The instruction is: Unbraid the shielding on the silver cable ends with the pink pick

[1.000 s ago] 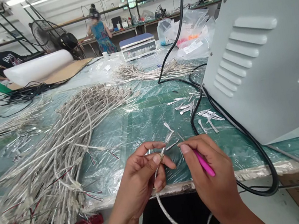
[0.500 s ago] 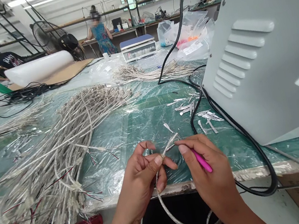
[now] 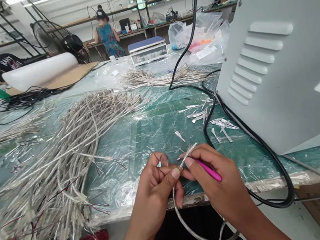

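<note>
Brought closer together since the earlier frames, the left hand [image 3: 150, 189] and right hand [image 3: 217, 179] now meet at the frayed end of a braided silver cable [image 3: 187, 157], just behind the front edge of the counter [image 3: 202, 198]. Seen from the head camera, the cable is pinched firmly by the left thumb [image 3: 175, 173] against the curled fingers, with its end tilted up and to the right and its length looped down past the counter edge. A pink-handled tool [image 3: 210, 171] is held closed in the right hand, its tip hidden. Whether the cable is also gripped by the right fingers [image 3: 201, 158] cannot be told. A heap of cables [image 3: 62, 150] lies on plastic sheeting [image 3: 131, 172] to the left, while foil scraps [image 3: 221, 127] are scattered toward the right, beside a grey louvred machine [image 3: 274, 62] and its black cord [image 3: 235, 140]. The pinched end could be dragged loose by the weight of the hanging loop. Fine strands could be nicked or snagged if the tool slips at such close quarters.
</note>
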`<action>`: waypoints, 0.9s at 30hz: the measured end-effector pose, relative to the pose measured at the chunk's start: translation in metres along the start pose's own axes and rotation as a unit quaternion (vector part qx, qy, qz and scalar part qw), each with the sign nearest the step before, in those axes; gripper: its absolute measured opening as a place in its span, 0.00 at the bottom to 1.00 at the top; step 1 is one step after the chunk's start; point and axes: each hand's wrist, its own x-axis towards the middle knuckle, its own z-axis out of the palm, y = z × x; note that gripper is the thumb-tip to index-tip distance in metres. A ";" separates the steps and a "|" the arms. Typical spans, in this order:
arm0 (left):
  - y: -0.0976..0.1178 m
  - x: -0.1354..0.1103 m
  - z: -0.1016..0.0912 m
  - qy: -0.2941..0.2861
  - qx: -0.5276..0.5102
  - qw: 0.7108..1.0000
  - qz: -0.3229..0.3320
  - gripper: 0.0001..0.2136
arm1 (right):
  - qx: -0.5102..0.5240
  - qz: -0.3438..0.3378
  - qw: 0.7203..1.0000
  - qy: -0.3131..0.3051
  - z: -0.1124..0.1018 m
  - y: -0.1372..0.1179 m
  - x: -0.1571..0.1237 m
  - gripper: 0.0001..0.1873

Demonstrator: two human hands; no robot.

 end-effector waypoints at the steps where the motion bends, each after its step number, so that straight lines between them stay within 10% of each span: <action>1: 0.000 0.000 0.000 -0.002 -0.005 1.000 -0.003 0.10 | 0.009 -0.002 1.000 -0.002 0.000 0.000 0.000 0.07; 18: -0.001 0.001 0.011 0.071 0.022 0.996 -0.042 0.10 | -0.058 -0.010 0.998 0.018 -0.005 -0.004 0.002 0.10; 27: 0.000 -0.001 0.005 -0.003 0.026 0.999 -0.042 0.10 | -0.040 0.016 0.999 0.006 -0.005 -0.005 0.002 0.13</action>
